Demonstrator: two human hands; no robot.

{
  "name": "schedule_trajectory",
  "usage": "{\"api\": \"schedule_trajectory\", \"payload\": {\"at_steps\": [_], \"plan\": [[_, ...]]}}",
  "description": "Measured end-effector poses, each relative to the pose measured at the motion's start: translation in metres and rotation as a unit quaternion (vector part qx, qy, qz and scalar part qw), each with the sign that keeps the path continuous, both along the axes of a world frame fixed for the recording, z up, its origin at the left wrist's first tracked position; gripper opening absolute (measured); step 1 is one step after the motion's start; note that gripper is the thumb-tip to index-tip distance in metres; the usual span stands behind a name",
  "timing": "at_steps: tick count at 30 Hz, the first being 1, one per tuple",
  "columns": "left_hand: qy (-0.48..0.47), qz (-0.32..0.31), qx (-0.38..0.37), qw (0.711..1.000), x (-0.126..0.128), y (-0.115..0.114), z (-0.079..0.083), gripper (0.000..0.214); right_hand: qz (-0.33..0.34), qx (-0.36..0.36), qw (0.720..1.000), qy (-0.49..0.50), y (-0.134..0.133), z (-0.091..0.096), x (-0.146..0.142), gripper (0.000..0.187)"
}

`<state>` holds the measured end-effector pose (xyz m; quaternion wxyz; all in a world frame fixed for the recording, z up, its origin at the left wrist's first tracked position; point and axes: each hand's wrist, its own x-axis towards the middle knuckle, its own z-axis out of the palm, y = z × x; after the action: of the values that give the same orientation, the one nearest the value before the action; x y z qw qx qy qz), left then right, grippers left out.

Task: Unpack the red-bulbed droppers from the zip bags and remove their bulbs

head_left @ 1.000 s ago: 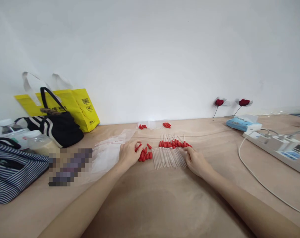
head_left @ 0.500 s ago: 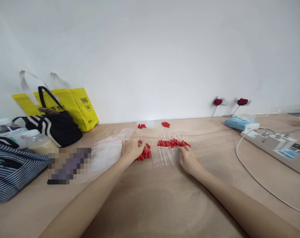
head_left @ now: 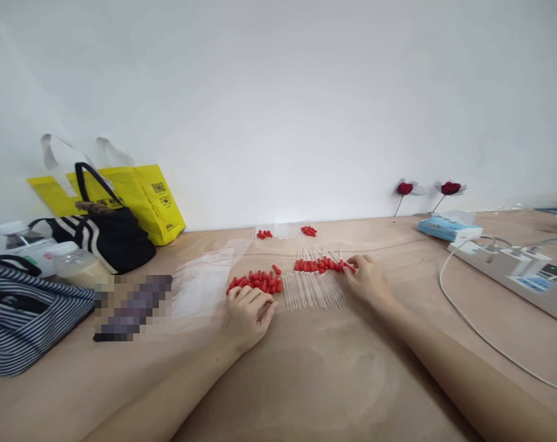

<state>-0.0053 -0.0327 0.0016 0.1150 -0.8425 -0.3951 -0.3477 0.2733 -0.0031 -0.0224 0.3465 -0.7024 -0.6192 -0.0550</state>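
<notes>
My left hand (head_left: 249, 316) rests palm down at the near edge of a pile of red rubber bulbs (head_left: 262, 281). Its fingers are loosely bent and the thumb stands apart; nothing shows in it. To the right lies a row of thin clear glass tubes (head_left: 312, 291), side by side. Behind them is a row of droppers (head_left: 319, 264), their red bulbs towards me and clear tips pointing away. My right hand (head_left: 368, 279) has thumb and forefinger closed at the red bulb of the rightmost dropper (head_left: 349, 267). Its lower fingers are partly hidden.
Clear zip bags (head_left: 199, 282) lie left of the bulbs. Another bag (head_left: 286, 230) with red bulbs lies by the wall. Bags and jars (head_left: 78, 264) crowd the left. A tissue pack (head_left: 448, 228), a power strip (head_left: 518, 279) and its white cable (head_left: 462, 328) lie right.
My left hand has drawn back towards me from over the red bulbs, uncovering the pile. My right hand has moved from the clear tubes' right end up to the rightmost dropper's bulb.
</notes>
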Motion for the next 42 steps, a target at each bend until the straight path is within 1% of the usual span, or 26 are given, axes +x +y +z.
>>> {"api": "schedule_trajectory", "payload": {"at_steps": [2,5,8,12,14,17,19,20,21,23,24,25,26,27,28,29,30,31,32,33,35,37,39,42], "plan": [[0.002,-0.002,-0.009,1.000,0.001,0.002,0.000,0.015,-0.016,-0.017,1.000,-0.014,0.003,0.003,0.006,0.023],[0.007,-0.003,-0.016,1.000,0.000,0.002,0.000,0.015,-0.009,-0.032,0.997,-0.063,0.007,0.002,0.006,0.028],[0.007,-0.007,-0.020,1.000,0.000,0.003,-0.001,0.015,-0.015,-0.019,0.995,-0.093,0.011,-0.001,0.003,0.025],[-0.010,-0.010,-0.024,1.000,0.002,0.004,-0.002,0.016,-0.019,-0.005,0.995,-0.094,0.010,-0.001,-0.001,0.026],[-0.023,-0.021,-0.047,0.998,0.007,0.003,-0.003,0.017,-0.019,0.022,0.996,-0.086,0.004,0.000,-0.006,0.026],[-0.053,-0.057,-0.122,0.989,0.022,0.000,-0.003,0.021,0.017,0.114,0.990,-0.079,-0.013,0.003,-0.020,0.023],[-0.094,-0.070,-0.186,0.976,0.037,-0.003,-0.002,0.023,0.061,0.179,0.979,-0.082,-0.027,0.006,-0.034,0.021],[-0.125,-0.075,-0.223,0.964,0.046,-0.003,-0.002,0.024,0.081,0.209,0.971,-0.085,-0.035,0.007,-0.041,0.020],[-0.165,-0.084,-0.263,0.947,0.055,-0.003,-0.002,0.026,0.102,0.234,0.963,-0.091,-0.041,0.008,-0.049,0.019],[-0.253,-0.115,-0.342,0.898,0.071,-0.002,-0.003,0.032,0.138,0.266,0.948,-0.107,-0.050,0.009,-0.061,0.018],[-0.289,-0.128,-0.369,0.874,0.077,0.000,-0.003,0.034,0.155,0.276,0.941,-0.117,-0.053,0.009,-0.066,0.017],[-0.314,-0.136,-0.386,0.857,0.082,0.002,-0.003,0.036,0.171,0.282,0.935,-0.128,-0.055,0.009,-0.069,0.016],[-0.331,-0.139,-0.395,0.846,0.084,0.003,-0.003,0.037,0.184,0.285,0.931,-0.137,-0.056,0.009,-0.070,0.014],[-0.334,-0.135,-0.395,0.845,0.084,0.005,-0.002,0.036,0.194,0.287,0.927,-0.145,-0.056,0.009,-0.070,0.012],[-0.322,-0.125,-0.381,0.858,0.082,0.007,-0.001,0.034,0.200,0.289,0.924,-0.151,-0.056,0.010,-0.069,0.010],[-0.292,-0.110,-0.353,0.882,0.076,0.008,0.001,0.032,0.202,0.294,0.921,-0.156,-0.055,0.011,-0.067,0.008],[-0.246,-0.092,-0.308,0.914,0.069,0.010,0.003,0.029,0.203,0.304,0.916,-0.163,-0.055,0.011,-0.065,0.009],[-0.184,-0.070,-0.245,0.949,0.061,0.011,0.005,0.025,0.204,0.316,0.910,-0.173,-0.054,0.012,-0.063,0.012],[-0.117,-0.049,-0.172,0.977,0.051,0.011,0.006,0.022,0.207,0.326,0.903,-0.189,-0.054,0.013,-0.061,0.016],[-0.058,-0.048,-0.109,0.991,0.042,0.012,0.007,0.020,0.212,0.330,0.896,-0.209,-0.053,0.013,-0.060,0.019],[0.017,-0.060,-0.006,0.998,0.027,0.012,0.005,0.018,0.230,0.316,0.885,-0.253,-0.050,0.012,-0.060,0.025],[0.047,-0.072,0.066,0.994,0.018,0.010,0.000,0.017,0.250,0.287,0.881,-0.280,-0.047,0.009,-0.063,0.028],[0.059,-0.074,0.107,0.990,0.014,0.008,-0.004,0.017,0.268,0.267,0.882,-0.282,-0.044,0.004,-0.066,0.028],[0.074,-0.082,0.125,0.986,0.015,0.005,-0.008,0.021,0.286,0.251,0.885,-0.269,-0.041,-0.002,-0.070,0.028]]}}
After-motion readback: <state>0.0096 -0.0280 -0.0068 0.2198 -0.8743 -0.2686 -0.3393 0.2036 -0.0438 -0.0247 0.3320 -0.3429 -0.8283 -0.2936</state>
